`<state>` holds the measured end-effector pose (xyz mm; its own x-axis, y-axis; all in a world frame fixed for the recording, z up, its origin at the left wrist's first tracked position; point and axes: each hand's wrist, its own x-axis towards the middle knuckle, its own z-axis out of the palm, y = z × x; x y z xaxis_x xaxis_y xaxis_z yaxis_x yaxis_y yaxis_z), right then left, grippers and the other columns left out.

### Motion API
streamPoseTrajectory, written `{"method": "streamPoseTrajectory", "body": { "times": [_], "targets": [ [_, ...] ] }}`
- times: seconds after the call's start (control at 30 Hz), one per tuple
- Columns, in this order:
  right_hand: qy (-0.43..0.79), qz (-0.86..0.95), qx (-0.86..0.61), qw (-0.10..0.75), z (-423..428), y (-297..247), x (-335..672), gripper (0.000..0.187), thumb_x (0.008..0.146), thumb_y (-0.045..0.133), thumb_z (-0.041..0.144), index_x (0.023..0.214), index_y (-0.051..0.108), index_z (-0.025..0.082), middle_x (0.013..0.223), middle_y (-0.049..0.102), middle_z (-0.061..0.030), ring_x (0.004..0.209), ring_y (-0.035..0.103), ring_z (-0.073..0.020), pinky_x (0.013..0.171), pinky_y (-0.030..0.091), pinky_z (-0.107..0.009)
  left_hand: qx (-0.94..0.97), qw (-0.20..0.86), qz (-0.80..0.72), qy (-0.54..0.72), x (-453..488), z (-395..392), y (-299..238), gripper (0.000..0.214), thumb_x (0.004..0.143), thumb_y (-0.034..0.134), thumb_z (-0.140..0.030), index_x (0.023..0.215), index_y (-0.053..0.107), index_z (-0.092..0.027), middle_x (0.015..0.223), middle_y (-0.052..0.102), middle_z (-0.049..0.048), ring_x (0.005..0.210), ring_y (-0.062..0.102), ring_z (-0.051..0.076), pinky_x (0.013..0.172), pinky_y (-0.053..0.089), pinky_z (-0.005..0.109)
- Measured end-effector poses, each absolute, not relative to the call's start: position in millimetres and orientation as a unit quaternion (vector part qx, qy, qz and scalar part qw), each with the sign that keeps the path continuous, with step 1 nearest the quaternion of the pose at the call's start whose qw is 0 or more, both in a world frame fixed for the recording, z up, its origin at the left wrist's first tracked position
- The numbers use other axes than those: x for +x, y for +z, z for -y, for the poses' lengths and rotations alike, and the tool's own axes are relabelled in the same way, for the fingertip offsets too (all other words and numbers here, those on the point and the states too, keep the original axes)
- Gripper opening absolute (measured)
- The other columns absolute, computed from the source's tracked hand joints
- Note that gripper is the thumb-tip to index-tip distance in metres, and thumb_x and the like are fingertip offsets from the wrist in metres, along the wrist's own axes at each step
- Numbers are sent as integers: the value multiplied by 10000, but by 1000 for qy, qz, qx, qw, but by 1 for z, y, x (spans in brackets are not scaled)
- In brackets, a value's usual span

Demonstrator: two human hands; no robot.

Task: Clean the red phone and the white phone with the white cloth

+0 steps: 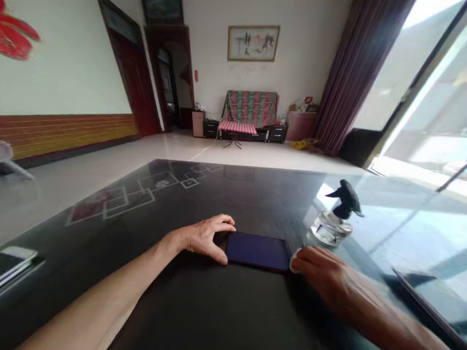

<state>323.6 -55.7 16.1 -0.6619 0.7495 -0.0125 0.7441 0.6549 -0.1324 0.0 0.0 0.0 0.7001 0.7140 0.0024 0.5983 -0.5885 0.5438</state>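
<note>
A smartphone (258, 251) with a dark bluish screen lies flat on the black tabletop, face up. My left hand (207, 237) is at its left end, thumb at the near corner and fingers at the far corner, steadying it between them. In my right hand (321, 270) a small white wad of cloth or tissue (295, 260) is pinched, pressed against the phone's right edge. Most of the wad is hidden by the fingers. Just beyond my right hand stands a clear spray bottle (331, 228) with a black trigger head.
The glossy black table (204, 311) fills the foreground, with a pale square pattern at its far left. A stacked white device (17, 260) lies at the left edge. A flat dark-edged object (430, 301) is at the right. Beyond are a cloth-covered cabinet (250, 108) and bright windows.
</note>
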Motion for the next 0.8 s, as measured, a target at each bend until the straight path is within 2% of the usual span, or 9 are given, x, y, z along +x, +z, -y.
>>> {"method": "streamPoseTrajectory", "body": {
  "times": [0.23,0.53,0.8],
  "targets": [
    [50,920,-387,32,63,16,312,262,922,363,97,927,600,208,912,524,-46,792,491,-176,710,402,-319,881,268,-368,126,0,0,0,745,595,778,-516,1255,530,-273,1361,380,54,1242,402,290,1042,329,361],
    [15,938,-345,41,59,22,259,178,899,458,105,851,604,196,870,546,-33,781,490,-170,698,392,-290,889,269,-349,122,-2,-7,-3,752,601,776,-512,1269,523,-277,1366,380,51,1246,396,293,1050,312,361],
    [-16,955,-291,49,44,18,213,173,896,459,102,890,617,174,910,575,-54,780,500,-163,717,387,-294,886,280,-351,117,-2,-9,-3,740,587,802,-427,1260,529,-283,1369,377,38,1250,395,282,1055,306,349]
  ]
}}
